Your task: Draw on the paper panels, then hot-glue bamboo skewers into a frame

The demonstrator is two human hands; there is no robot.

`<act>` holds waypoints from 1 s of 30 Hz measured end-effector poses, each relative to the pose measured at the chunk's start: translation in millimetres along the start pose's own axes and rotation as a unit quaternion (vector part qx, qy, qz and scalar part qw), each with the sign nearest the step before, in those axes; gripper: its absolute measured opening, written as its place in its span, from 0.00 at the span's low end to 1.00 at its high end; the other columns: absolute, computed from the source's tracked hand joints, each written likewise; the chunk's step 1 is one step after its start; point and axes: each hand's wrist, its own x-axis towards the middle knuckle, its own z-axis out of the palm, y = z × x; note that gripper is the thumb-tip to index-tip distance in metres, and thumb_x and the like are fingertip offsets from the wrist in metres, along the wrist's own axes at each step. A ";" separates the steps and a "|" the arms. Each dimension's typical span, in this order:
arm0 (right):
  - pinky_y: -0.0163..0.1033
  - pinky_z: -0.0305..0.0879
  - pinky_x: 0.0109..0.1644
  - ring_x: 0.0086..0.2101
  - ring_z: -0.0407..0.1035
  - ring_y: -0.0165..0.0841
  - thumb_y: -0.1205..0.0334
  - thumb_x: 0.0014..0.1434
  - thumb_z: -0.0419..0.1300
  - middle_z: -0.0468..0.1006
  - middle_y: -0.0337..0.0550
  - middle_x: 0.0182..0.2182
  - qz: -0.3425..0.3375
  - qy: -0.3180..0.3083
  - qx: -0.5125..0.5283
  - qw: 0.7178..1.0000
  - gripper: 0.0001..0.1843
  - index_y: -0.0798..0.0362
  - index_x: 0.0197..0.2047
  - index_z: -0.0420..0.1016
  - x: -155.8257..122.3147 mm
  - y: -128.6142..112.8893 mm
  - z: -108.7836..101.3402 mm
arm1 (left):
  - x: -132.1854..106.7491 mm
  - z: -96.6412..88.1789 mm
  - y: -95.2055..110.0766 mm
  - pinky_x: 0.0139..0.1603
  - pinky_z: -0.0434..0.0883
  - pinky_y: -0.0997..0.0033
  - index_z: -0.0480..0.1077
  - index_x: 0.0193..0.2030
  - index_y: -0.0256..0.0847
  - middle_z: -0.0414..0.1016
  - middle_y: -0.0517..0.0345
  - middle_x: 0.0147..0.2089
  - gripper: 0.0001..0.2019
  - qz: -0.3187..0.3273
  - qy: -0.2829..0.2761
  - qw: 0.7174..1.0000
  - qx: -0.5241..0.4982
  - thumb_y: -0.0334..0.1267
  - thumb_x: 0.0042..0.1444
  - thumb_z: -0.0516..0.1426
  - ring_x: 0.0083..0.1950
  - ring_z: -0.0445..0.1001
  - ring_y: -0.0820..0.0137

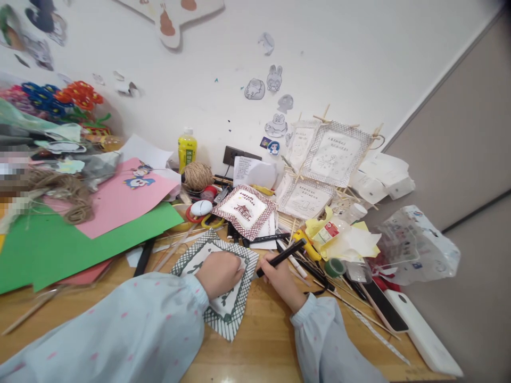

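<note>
A square sheet of white paper (235, 325) with a dark green crosshatched border and leafy drawing lies slantwise on the table. My left hand (220, 274) rests on it, curled like a fist; whether anything is inside the fingers is hidden. To its right, my right hand (281, 279) is closed around a black marker (288, 256), tilted with its lower end toward the sheet's right edge. I cannot tell whether the tip touches the paper. Just behind lies a similar card (244, 210) with a brown-red border and a drawn building.
Green paper (120, 250), pink paper (115, 199) and twine (80, 202) cover the left. Behind stand a yellow-green bottle (187, 149) and a stick frame with drawings (335, 151). Wooden sticks, green tape (334, 267), a plastic bag (419, 244) and a phone (385, 306) lie right.
</note>
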 end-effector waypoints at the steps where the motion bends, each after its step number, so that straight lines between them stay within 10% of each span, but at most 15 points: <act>1: 0.32 0.51 0.22 0.17 0.55 0.25 0.59 0.55 0.53 0.59 0.31 0.13 0.001 -0.002 0.000 1.000 0.16 0.52 0.17 0.62 0.1 -0.8 -0.2 | 0.0 0.0 -0.1 0.37 0.69 0.65 0.75 0.30 0.35 0.77 0.44 0.32 0.19 0.001 0.002 1.000 -0.002 0.40 0.59 0.45 0.35 0.76 0.60; 30: 0.33 0.49 0.20 0.16 0.54 0.26 0.56 0.56 0.51 0.60 0.31 0.13 0.021 0.028 0.028 0.999 0.14 0.52 0.23 0.66 -1.2 -3.9 -1.2 | -2.6 -2.3 -0.2 0.35 0.69 0.63 0.75 0.30 0.35 0.77 0.43 0.31 0.19 0.017 -0.008 1.000 0.008 0.41 0.58 0.45 0.35 0.76 0.59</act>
